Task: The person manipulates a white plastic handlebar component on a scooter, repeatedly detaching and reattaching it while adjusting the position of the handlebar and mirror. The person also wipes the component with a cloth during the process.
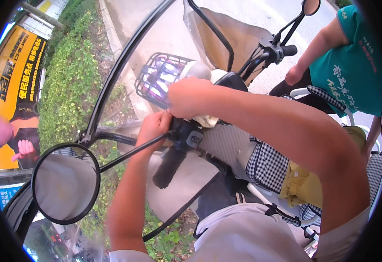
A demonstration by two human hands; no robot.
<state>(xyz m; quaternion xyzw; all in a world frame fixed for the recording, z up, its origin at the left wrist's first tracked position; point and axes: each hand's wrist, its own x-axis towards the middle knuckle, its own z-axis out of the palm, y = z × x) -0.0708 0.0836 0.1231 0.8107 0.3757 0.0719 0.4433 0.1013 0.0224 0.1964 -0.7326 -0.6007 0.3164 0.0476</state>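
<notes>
My left hand (pixel 155 124) and my right hand (pixel 185 98) meet at the left side of a scooter-like vehicle's handlebar. Both have their fingers closed together; whatever they pinch is hidden. Just below them are the black switch housing (pixel 194 139) and the left handlebar grip (pixel 170 168). A thin black stem passes beside my left hand to a round mirror (pixel 66 183). Beyond my hands, a black wire basket (pixel 145 83) holds something purple and white. My right forearm reaches across the middle of the vehicle.
A clear windshield with a black frame (pixel 108 83) curves around the front. The right grip (pixel 289 50) is farther off. Checkered seats (pixel 267 166) and a yellow cloth (pixel 302 185) lie to the right. A person in a teal shirt (pixel 348 61) stands there; another person's hand (pixel 25 149) shows at left.
</notes>
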